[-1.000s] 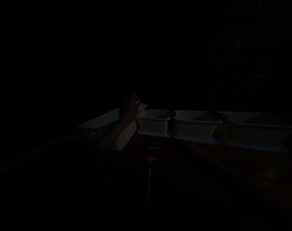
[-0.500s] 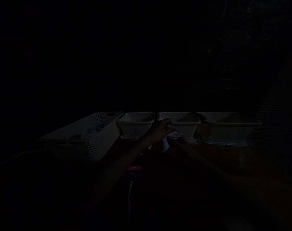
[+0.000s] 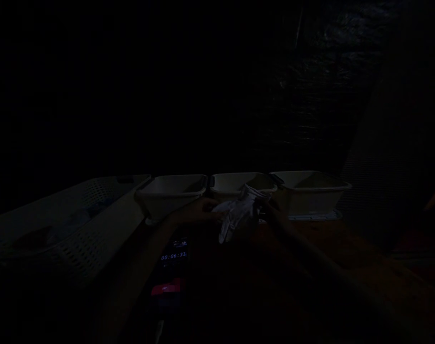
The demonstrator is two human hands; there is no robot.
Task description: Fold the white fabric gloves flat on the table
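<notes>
The scene is very dark. A pale, crumpled, glove-like item (image 3: 237,215) hangs between my two hands just in front of a row of white tubs. My left hand (image 3: 199,212) grips its left side with fingers closed. My right hand (image 3: 270,212) holds its right side; its fingers are hard to make out. A white perforated basket (image 3: 77,229) lies to the left with dim items inside.
Three white tubs stand in a row at the back: left tub (image 3: 170,193), middle tub (image 3: 235,184), right tub (image 3: 310,193). A phone (image 3: 172,267) showing a timer lies on the brown table (image 3: 346,267) below my hands, with a cable at its near end.
My left hand carried the pale item from above the basket rightward and down to meet my right hand. The item now hangs spread out between both hands. The view shifted right.
</notes>
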